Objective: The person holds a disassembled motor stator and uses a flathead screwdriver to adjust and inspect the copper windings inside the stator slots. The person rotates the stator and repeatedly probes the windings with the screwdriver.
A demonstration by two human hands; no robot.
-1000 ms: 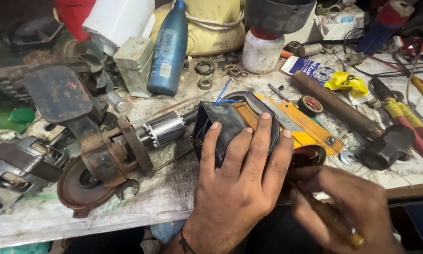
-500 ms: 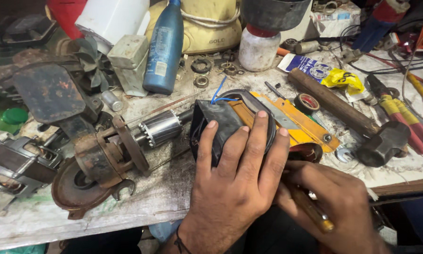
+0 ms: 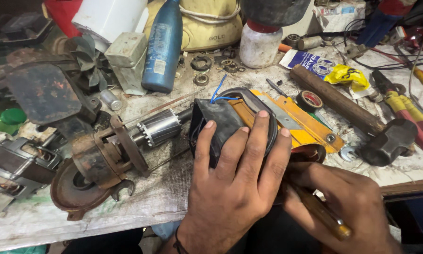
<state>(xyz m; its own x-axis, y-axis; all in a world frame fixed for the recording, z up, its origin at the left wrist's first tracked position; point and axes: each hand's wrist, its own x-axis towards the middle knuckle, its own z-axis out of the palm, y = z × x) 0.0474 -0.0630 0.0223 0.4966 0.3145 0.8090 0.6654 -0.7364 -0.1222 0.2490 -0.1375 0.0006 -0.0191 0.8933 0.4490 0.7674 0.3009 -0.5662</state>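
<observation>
My left hand (image 3: 235, 183) lies flat over a black motor housing (image 3: 221, 122) at the bench's near edge, fingers spread across its top. Blue wires (image 3: 217, 93) stick out of the housing's far side. A rusty grinder head with a bare metal armature (image 3: 159, 128) lies just left of the housing, its shaft pointing into it. My right hand (image 3: 345, 207) grips a tool with an amber handle (image 3: 322, 214), its tip hidden under my left hand beside the housing.
A hammer (image 3: 385, 141) with a wooden handle lies at the right, beside red-and-yellow pliers (image 3: 404, 106). An orange tool (image 3: 296, 120) sits behind the housing. A blue bottle (image 3: 162, 47), a white jar (image 3: 261, 44), tape roll (image 3: 309, 100) and bearings crowd the back.
My right hand has shifted slightly with the amber-handled tool, staying by the housing. My left hand keeps its hold on the housing. The view has drifted a little.
</observation>
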